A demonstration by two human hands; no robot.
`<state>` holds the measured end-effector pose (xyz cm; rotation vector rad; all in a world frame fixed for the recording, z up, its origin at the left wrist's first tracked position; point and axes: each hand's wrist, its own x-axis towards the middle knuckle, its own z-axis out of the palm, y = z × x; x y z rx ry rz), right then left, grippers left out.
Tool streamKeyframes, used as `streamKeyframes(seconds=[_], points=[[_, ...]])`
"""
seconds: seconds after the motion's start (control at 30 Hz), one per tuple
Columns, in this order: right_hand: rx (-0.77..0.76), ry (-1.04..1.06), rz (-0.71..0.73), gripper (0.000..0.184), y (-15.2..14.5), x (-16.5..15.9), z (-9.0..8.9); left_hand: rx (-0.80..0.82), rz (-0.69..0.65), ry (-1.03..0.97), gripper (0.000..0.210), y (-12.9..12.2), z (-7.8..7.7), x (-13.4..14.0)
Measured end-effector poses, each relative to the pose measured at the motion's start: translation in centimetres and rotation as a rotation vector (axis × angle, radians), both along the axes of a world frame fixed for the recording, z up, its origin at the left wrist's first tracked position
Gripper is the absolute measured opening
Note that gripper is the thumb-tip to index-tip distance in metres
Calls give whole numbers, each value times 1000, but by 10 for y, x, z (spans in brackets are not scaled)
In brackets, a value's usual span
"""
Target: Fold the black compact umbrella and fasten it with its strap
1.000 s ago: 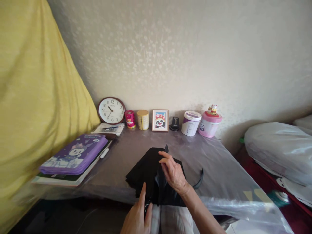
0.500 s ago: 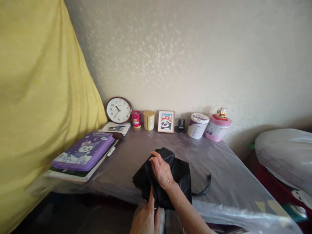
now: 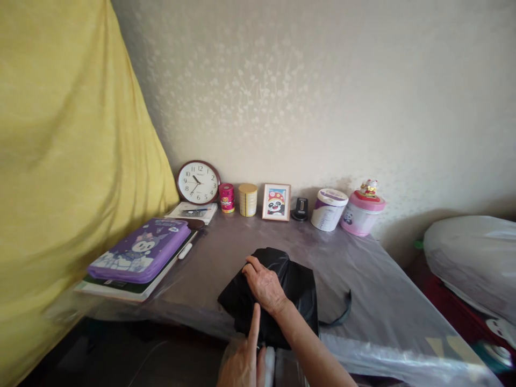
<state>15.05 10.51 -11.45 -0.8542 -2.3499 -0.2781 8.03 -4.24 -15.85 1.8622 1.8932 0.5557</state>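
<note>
A black folding umbrella (image 3: 298, 285) lies over the front edge of the table, its canopy loosely bunched and its thin strap (image 3: 341, 314) trailing to the right. My right hand (image 3: 266, 287) reaches in from the lower right and is closed on the canopy folds. At the bottom, my left hand (image 3: 244, 357) is wrapped around the pale handle (image 3: 269, 365), with the index finger stretched up along the canopy. Most of the handle and the left palm are hidden.
A purple zip case (image 3: 139, 250) rests on books at the left, beside a yellow curtain (image 3: 72, 134). Along the wall stand a clock (image 3: 198, 183), tins, a framed panda picture (image 3: 276, 202) and two tubs. A plastic-covered bundle (image 3: 471, 258) is at the right.
My right hand's fingers have curled in closer on the canopy. My left index finger now points up more plainly, beside the right wrist. The umbrella stays almost in place.
</note>
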Motion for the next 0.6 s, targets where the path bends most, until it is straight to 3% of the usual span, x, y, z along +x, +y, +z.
streamKeyframes(seconds=[0.2, 0.6], points=[[-84, -61, -4, 17, 3, 1, 1, -123, -113, 248, 56, 8, 5, -2], [-124, -87, 55, 20, 2, 1, 8, -156, -54, 106, 59, 8, 6, -3]])
